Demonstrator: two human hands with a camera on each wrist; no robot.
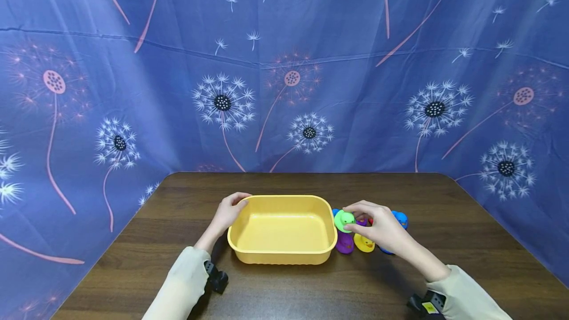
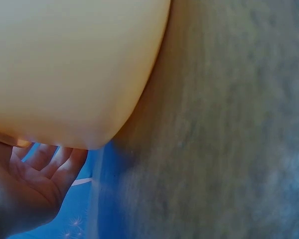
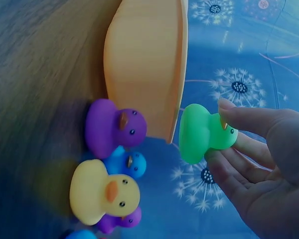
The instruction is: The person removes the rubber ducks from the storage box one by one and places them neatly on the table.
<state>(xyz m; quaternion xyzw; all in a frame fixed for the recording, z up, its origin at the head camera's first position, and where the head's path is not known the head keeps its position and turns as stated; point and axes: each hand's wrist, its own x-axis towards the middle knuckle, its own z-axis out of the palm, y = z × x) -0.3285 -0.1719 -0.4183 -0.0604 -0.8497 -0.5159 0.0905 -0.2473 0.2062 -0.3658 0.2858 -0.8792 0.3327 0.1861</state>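
A yellow plastic basin (image 1: 284, 258) stands on the wooden table. My left hand (image 1: 228, 213) holds its rim at the far left corner; in the left wrist view that hand (image 2: 37, 184) has its fingers against the outer wall. My right hand (image 1: 378, 221) pinches a green rubber duck (image 1: 343, 220) between thumb and fingers, raised beside the basin's right rim. The right wrist view shows the green duck held above the table, its beak by the thumb. Below it sit a purple duck (image 1: 345, 244) and a yellow duck (image 1: 364, 244), close to the basin.
More ducks sit partly hidden behind and under my right hand, among them a blue duck (image 1: 401, 219) and another purple duck (image 3: 120, 220). A blue cloth with a dandelion print (image 1: 355, 88) hangs behind the wooden table (image 1: 284, 293).
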